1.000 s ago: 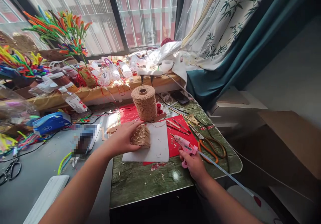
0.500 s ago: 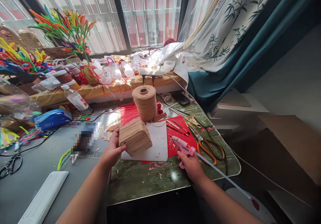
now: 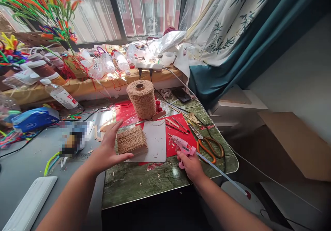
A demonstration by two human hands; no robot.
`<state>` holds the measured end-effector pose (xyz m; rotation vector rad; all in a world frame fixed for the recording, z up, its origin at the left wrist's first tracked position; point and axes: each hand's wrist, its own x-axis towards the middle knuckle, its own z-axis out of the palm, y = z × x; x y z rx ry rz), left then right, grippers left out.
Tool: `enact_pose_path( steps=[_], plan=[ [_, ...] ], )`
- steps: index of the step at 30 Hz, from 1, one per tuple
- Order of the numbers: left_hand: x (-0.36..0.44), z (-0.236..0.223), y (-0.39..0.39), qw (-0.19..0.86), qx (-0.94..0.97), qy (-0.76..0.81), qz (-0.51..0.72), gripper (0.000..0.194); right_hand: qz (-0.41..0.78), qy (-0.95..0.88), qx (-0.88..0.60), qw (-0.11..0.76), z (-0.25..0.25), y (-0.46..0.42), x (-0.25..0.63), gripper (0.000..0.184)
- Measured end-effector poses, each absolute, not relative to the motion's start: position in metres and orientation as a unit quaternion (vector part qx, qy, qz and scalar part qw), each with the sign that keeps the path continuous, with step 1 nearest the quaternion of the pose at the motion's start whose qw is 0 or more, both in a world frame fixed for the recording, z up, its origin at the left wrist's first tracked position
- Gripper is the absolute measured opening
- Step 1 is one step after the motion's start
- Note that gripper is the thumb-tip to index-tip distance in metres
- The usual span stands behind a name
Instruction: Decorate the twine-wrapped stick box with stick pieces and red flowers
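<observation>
A twine-wrapped block (image 3: pixel 131 140) rests on a white board (image 3: pixel 157 139). Close along its left side is my left hand (image 3: pixel 110 150), thumb and fingers spread wide with nothing gripped. My right hand (image 3: pixel 190 163) is wrapped around the handle of a pink glue gun (image 3: pixel 183 146), whose nozzle points left over a red sheet (image 3: pixel 170 151). A long translucent glue stick (image 3: pixel 222 172) sticks out of its rear. Behind the block stands a big spool of jute twine (image 3: pixel 141 100).
Orange-handled scissors (image 3: pixel 207 144), brushes and a dark phone (image 3: pixel 182 95) lie on the table's right part. A power strip (image 3: pixel 149 67) and plastic bottles crowd the sill. At left are a blue tape dispenser (image 3: pixel 36 119) and a white keyboard-like bar (image 3: pixel 32 203).
The twine-wrapped block was lifted and tilted in my left hand; now it sits on the white board and that hand has opened. The glue gun stays in my right hand. The view has shifted.
</observation>
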<state>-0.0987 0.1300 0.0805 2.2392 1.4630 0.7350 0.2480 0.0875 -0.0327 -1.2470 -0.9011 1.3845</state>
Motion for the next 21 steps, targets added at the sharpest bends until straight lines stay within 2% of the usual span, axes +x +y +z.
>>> enact_pose_path(
  steps=[2,5,9,13,16,21],
  plan=[
    [-0.079,0.1,0.137,0.116,0.829,0.518,0.176,0.101,0.574,-0.372,-0.518,0.513,-0.033,0.088,0.249,0.031],
    [-0.055,0.11,0.15,0.074,0.852,0.51,0.091,0.104,0.569,-0.371,-0.519,0.519,-0.033,0.087,0.25,0.03],
    [-0.054,0.104,0.159,0.073,0.852,0.514,0.059,0.091,0.579,-0.361,-0.519,0.515,-0.03,0.086,0.252,0.03],
    [-0.082,0.11,0.159,0.113,0.835,0.521,0.136,0.095,0.6,-0.348,-0.509,0.51,-0.027,0.087,0.252,0.031],
    [-0.1,0.111,0.155,0.205,0.774,0.542,0.254,0.101,0.604,-0.33,-0.52,0.506,-0.024,0.088,0.251,0.033],
    [-0.102,0.074,0.143,0.354,0.67,0.523,0.391,0.101,0.602,-0.325,-0.54,0.49,-0.021,0.089,0.251,0.036]
  ],
)
